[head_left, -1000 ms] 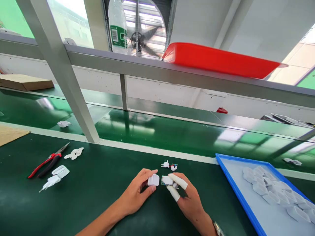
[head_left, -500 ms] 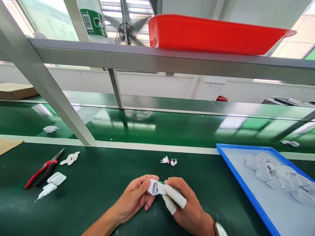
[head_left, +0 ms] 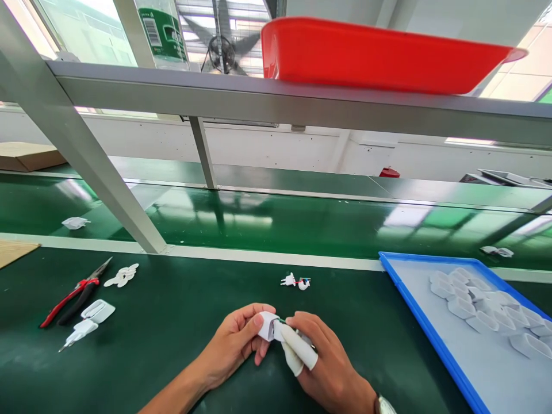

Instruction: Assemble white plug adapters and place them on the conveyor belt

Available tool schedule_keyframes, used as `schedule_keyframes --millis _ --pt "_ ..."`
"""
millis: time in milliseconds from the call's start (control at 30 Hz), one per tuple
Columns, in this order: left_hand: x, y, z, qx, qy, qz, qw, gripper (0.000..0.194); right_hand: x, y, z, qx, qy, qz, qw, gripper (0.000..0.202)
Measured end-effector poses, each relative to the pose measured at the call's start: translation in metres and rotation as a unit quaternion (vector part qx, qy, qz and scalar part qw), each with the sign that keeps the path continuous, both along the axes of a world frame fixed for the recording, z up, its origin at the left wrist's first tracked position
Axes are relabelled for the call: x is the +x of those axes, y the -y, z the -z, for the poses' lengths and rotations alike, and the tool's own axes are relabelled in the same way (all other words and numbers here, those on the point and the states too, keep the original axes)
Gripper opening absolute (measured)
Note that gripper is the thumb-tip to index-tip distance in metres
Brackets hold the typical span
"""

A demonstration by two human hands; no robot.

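My left hand is closed, its thumb and fingers pinching a white plastic housing over the middle of the bench. The open side of the housing faces right. My right hand, with white finger cots on two fingers, grips a small white plug part with a green edge, pressed up to that open side. How deep the part sits inside is hidden by my fingers. Just beyond my hands lies a small white plug piece with wires and a tiny board.
At left lie red-and-black pliers, flat white pieces and a white plug assembly. A blue-rimmed tray with several white housings stands at right. Behind runs a green belt under a metal frame bearing a red tray.
My right hand has shifted slightly left, and the gap between the plug part and the housing has narrowed. The white pieces on the green belt have moved left.
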State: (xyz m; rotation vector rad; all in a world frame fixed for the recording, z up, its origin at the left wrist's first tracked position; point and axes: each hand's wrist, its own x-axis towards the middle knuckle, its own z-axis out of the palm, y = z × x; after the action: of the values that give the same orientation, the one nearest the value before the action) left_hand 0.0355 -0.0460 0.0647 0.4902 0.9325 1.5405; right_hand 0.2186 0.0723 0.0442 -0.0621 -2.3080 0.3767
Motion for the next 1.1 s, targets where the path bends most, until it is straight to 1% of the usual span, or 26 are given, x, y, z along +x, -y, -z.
schedule_keyframes --millis 233,367,600,933,1100 --pt "-0.001 -0.001 0.002 -0.006 -0.022 0.007 1.000 0.045 -0.004 0.002 0.003 -0.015 0.000 -0.010 1.000 0.046" --pt "-0.001 -0.002 0.002 -0.013 -0.024 -0.001 1.000 0.046 -0.007 0.003 0.000 -0.024 -0.011 -0.008 1.000 0.044" --pt "0.000 -0.001 0.003 -0.023 -0.030 -0.006 0.999 0.048 -0.009 0.004 -0.003 0.001 -0.025 -0.006 1.000 0.045" --pt "0.003 -0.001 0.005 -0.036 -0.030 -0.015 0.999 0.049 -0.011 0.005 -0.003 -0.027 -0.023 -0.023 0.999 0.044" --pt "0.006 -0.003 0.004 -0.046 -0.019 -0.021 0.999 0.049 -0.013 0.007 -0.012 -0.035 -0.007 -0.032 0.999 0.050"
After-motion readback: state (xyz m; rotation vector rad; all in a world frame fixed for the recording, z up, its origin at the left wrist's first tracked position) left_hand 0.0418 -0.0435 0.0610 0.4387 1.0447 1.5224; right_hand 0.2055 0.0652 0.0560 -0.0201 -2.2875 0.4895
